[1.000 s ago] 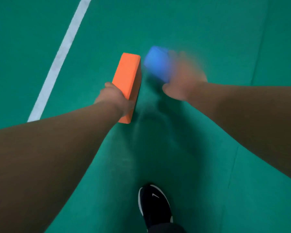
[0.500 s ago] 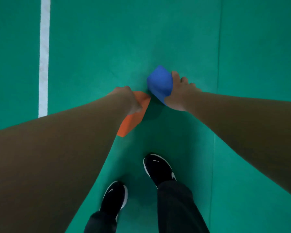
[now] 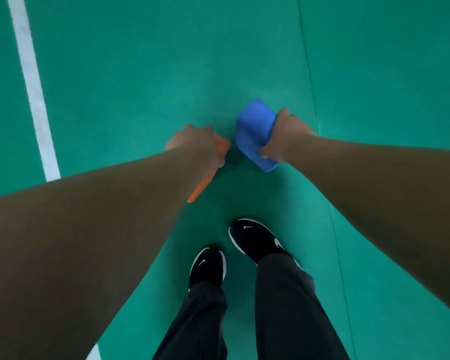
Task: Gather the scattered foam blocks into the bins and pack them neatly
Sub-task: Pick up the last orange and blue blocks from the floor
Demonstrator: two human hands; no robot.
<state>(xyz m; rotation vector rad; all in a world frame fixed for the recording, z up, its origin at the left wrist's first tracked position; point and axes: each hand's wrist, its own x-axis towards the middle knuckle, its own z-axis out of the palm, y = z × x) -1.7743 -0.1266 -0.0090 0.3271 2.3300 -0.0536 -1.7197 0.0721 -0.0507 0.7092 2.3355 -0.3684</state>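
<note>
Left hand [image 3: 195, 141], seen at about eleven o'clock from the middle of the view, is closed around an orange foam block [image 3: 223, 147]. Most of that block is hidden under the wrist and forearm, so only one corner and a thin edge are shown. The right hand [image 3: 286, 136], at about one o'clock, is clamped on a blue foam block [image 3: 253, 131], with the thumb pressed on the near face and the fingers wrapped over the far side. Both blocks are held clear of the green floor [image 3: 140, 74], close to each other but not touching. A white line [image 3: 34, 87] is painted on the floor at about ten o'clock, and two black shoes [image 3: 255, 237] are planted at six o'clock below dark trousers [image 3: 283, 307].

No bin is shown, and no other loose block can be made out on the visible stretch of floor. The task is judged to be in its gathering stage: two blocks have been picked up and are in hand, but neither has yet been delivered. Carrying them to a bin, setting them in and squaring them against whatever is packed there are all left to be done. How many blocks remain elsewhere, and how full the bins are, cannot be told.
</note>
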